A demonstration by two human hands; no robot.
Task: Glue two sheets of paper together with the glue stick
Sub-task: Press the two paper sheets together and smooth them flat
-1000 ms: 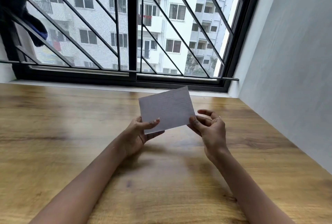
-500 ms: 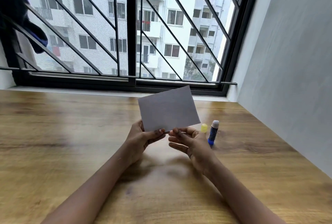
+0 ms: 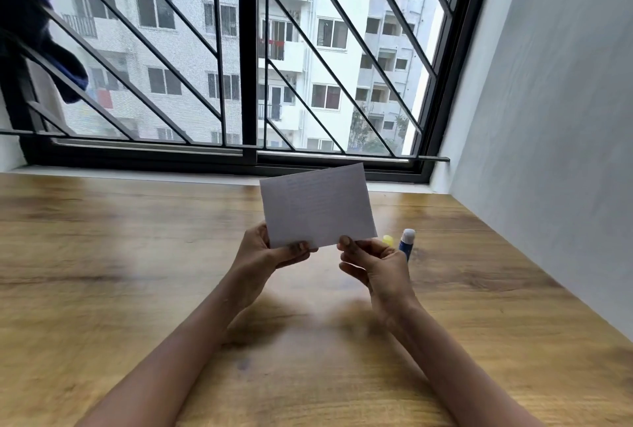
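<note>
White rectangular paper sheet (image 3: pixel 317 205) is pinched by your left hand (image 3: pixel 265 255) and right hand (image 3: pixel 375 264) above the wooden table (image 3: pixel 102 255), the upright blue glue stick (image 3: pixel 407 244) standing just beyond your right hand

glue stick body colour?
Blue body, white top on the glue stick, standing upright on the table; head view.

Matt white paper (image 3: pixel 317 207); glossy wood-grain table (image 3: pixel 137 255).

Head view looks down (close) over the table (image 3: pixel 102 255) toward a window (image 3: pixel 250 49).
</note>
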